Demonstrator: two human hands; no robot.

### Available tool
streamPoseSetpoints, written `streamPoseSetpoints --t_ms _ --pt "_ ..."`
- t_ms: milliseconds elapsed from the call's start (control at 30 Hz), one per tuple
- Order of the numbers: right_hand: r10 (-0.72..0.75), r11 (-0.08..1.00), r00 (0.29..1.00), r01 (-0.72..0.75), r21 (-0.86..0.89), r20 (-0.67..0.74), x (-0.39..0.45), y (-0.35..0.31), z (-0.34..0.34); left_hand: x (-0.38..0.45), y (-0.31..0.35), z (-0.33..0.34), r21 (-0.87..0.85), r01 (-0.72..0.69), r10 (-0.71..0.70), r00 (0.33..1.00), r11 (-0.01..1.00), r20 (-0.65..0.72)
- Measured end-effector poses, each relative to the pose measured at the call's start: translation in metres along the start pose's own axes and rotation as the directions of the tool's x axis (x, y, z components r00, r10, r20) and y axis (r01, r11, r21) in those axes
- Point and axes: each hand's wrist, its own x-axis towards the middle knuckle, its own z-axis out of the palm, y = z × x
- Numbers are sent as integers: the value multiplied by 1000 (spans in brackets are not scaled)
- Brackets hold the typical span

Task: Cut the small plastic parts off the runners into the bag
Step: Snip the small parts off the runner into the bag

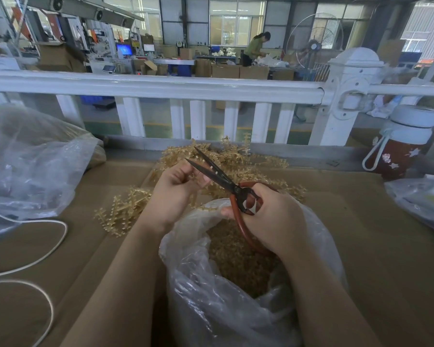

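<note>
Bare cardboard (361,246) right of bag (211,309), runners (236,161) ahead, cable (48,246) looping left

Both bare forearms reach forward from the bottom edge, converging toward centre. Left hand (176,190) curled, back to camera, fingers folded in and pinching at the fingertips, wrist slightly bent. Right hand (268,216) lower and nearer, fingers threaded through the handle loops of the scissors (226,182), closed around them. Hands just beside each other, not touching.
</note>
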Motion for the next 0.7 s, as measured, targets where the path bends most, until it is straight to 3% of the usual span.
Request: streamPoseSetpoints --t_ms 533,700 --pt "-9 1000 1000 9 11 -8 -1 -4 -3 -2 4 -1 58 -23 18 995 998 95" --pt "6 999 1000 -6 46 -2 -1 -3 -2 -1 1 -3 21 31 -33 995 999 95"
